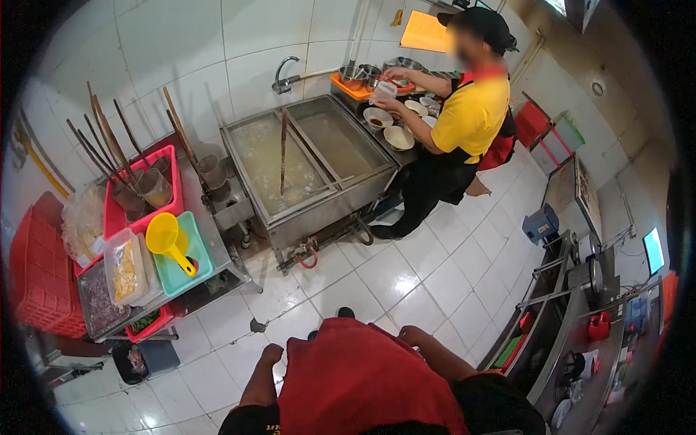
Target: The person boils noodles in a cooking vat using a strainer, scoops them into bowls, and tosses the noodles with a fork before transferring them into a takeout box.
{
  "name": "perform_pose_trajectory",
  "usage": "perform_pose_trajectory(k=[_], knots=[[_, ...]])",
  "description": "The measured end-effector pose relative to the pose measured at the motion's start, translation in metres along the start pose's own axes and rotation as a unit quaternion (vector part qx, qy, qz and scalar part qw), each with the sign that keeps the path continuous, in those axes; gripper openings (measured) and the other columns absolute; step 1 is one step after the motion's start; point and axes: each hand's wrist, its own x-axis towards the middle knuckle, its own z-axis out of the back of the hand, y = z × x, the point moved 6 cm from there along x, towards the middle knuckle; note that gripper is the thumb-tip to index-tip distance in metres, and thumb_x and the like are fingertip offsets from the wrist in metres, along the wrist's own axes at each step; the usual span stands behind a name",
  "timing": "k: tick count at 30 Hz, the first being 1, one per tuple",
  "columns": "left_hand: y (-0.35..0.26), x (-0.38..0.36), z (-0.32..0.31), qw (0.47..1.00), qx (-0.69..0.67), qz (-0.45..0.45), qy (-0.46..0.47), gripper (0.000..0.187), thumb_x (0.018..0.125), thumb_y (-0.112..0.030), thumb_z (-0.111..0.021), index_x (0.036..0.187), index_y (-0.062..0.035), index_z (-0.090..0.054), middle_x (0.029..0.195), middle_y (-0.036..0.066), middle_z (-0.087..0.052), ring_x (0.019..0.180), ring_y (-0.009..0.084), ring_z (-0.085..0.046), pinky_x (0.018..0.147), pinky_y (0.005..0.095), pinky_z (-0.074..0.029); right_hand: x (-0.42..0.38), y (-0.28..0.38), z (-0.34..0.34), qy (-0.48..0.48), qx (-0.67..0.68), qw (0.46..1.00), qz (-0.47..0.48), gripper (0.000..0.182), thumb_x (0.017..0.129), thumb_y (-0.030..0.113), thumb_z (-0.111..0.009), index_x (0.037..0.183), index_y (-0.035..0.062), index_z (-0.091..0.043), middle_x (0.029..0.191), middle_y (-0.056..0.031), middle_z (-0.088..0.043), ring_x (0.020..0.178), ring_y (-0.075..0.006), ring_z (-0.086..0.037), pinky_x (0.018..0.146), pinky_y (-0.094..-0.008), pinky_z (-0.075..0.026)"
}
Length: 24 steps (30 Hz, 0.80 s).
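My left hand [272,354] is low in front of me, beside the left edge of the red apron [362,384]. Its fingers look curled, and anything inside them is hidden. On the apron's other side is my right hand [412,336], also curled at the cloth's edge, its contents too small to make out. Both hands are above the tiled floor, apart from each other. Ahead is a steel cooking vat [333,206] with cloudy liquid and a wooden stick [283,156] standing in it.
A co-worker [471,109] in yellow handles a clear container [384,91] over bowls [399,137]. The left cart holds a pink tray [116,217], a turquoise tray [203,250], a yellow scoop [163,233] and a tub [125,268]. Red crates [43,275] stand far left, steel shelving [558,319] right.
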Motion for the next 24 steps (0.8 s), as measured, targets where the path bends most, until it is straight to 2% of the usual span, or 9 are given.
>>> perform_pose_trajectory(k=[2,5,6,13,14,16,20,22,24], knots=[[0.0,0.002,0.002,1.0,0.017,-0.014,0.012,0.021,0.08,-0.021,-0.056,0.086,-0.0088,-0.073,0.095,0.016,-0.071,0.092,0.0341,-0.067,0.082,0.046,-0.052,0.0,0.005,0.003,0.001,-0.019,0.999,0.031,0.039,0.093,0.03,-0.046,0.089,0.0009,-0.071,0.096,-0.0242,-0.067,0.095,-0.0406,-0.064,0.087,-0.049,-0.05],[-0.002,0.004,0.007,0.999,0.018,0.011,0.036,0.02,0.084,-0.018,-0.055,0.09,-0.0108,-0.073,0.097,0.015,-0.07,0.093,0.033,-0.066,0.083,0.0468,-0.052,0.004,0.007,0.007,-0.007,-0.038,0.999,0.039,0.039,0.094,0.03,-0.046,0.09,0.0006,-0.071,0.099,-0.0245,-0.067,0.097,-0.0403,-0.064,0.088,-0.0488,-0.05],[-0.009,0.002,0.018,0.995,0.025,0.028,0.088,0.02,0.085,-0.019,-0.055,0.092,-0.0107,-0.072,0.099,0.014,-0.07,0.098,0.032,-0.065,0.084,0.0459,-0.052,0.005,0.007,0.007,0.007,-0.031,0.999,0.028,0.039,0.094,0.03,-0.046,0.09,0.0006,-0.072,0.099,-0.0245,-0.067,0.097,-0.0402,-0.064,0.088,-0.0488,-0.05],[-0.006,0.013,0.011,0.996,0.0,-0.02,0.084,0.018,0.082,-0.017,-0.057,0.089,-0.01,-0.072,0.096,0.015,-0.07,0.091,0.0346,-0.066,0.08,0.0474,-0.052,-0.003,0.006,0.009,-0.01,0.002,1.0,-0.012,0.04,0.094,0.031,-0.047,0.09,0.0002,-0.072,0.097,-0.0243,-0.068,0.096,-0.0402,-0.064,0.087,-0.0488,-0.05],[-0.004,0.012,0.013,0.997,-0.013,0.003,0.078,0.017,0.081,-0.017,-0.058,0.087,-0.0095,-0.072,0.094,0.015,-0.07,0.091,0.0347,-0.066,0.08,0.0476,-0.052,0.001,0.001,0.005,-0.011,0.004,1.0,-0.012,0.04,0.094,0.031,-0.047,0.09,0.0002,-0.072,0.097,-0.0243,-0.068,0.096,-0.0402,-0.064,0.087,-0.0488,-0.05],[0.001,0.015,0.006,0.997,-0.017,-0.007,0.077,0.017,0.08,-0.018,-0.058,0.087,-0.0095,-0.072,0.094,0.015,-0.07,0.091,0.0345,-0.066,0.081,0.0475,-0.052,0.017,-0.005,-0.013,0.013,-0.055,0.996,0.067,0.041,0.094,0.032,-0.047,0.09,-0.0002,-0.072,0.098,-0.0247,-0.068,0.097,-0.0402,-0.064,0.087,-0.0487,-0.05],[-0.003,0.011,0.012,0.996,0.009,-0.013,0.083,0.017,0.081,-0.019,-0.059,0.086,-0.0097,-0.072,0.093,0.015,-0.07,0.092,0.0338,-0.067,0.081,0.0471,-0.052,0.023,-0.014,-0.023,0.002,-0.042,0.999,0.028,0.042,0.093,0.034,-0.048,0.089,-0.0008,-0.072,0.099,-0.0254,-0.067,0.096,-0.0406,-0.064,0.087,-0.0489,-0.051],[-0.003,0.011,0.011,0.995,0.03,-0.025,0.089,0.018,0.082,-0.02,-0.059,0.086,-0.0096,-0.072,0.094,0.015,-0.071,0.092,0.0335,-0.067,0.081,0.0468,-0.052,0.048,-0.034,-0.054,0.041,-0.096,0.993,0.05,0.043,0.092,0.034,-0.049,0.087,-0.0018,-0.072,0.099,-0.0264,-0.067,0.096,-0.0415,-0.064,0.087,-0.0493,-0.05],[-0.002,0.012,0.008,0.994,0.05,-0.037,0.095,0.018,0.082,-0.021,-0.059,0.087,-0.0096,-0.072,0.094,0.015,-0.071,0.092,0.0332,-0.067,0.081,0.0464,-0.052,0.053,-0.039,-0.061,0.027,-0.097,0.993,0.066,0.044,0.092,0.035,-0.049,0.086,-0.0024,-0.071,0.099,-0.0268,-0.067,0.096,-0.0419,-0.064,0.087,-0.0495,-0.05]])
